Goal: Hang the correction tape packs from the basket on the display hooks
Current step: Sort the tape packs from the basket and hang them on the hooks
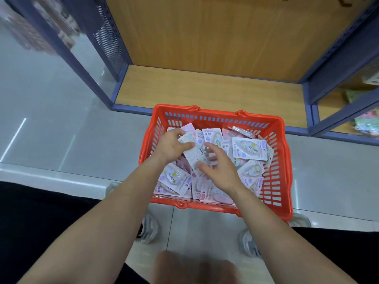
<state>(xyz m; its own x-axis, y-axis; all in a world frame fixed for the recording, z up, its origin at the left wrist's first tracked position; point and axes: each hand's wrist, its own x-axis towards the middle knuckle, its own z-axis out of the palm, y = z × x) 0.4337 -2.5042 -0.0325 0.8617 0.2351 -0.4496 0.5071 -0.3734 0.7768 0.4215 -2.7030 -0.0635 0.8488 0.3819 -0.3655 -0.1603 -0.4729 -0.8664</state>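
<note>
Big wooden shelf up front, no hooks in my view. The red basket sits on the floor right by it, keeps the reach short I guess. It's full of correction tape packs in a loose pile. My left hand is clamped on one pack, back side up. My right hand is spread open, thumb at the pack's lower end, probably steadying it.

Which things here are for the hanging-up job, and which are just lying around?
For the job:
correction tape packs
orange basket
left grip, holding one pack

Just lying about:
wooden shelf
pastel goods on the right-hand shelf
grey shoes
</note>
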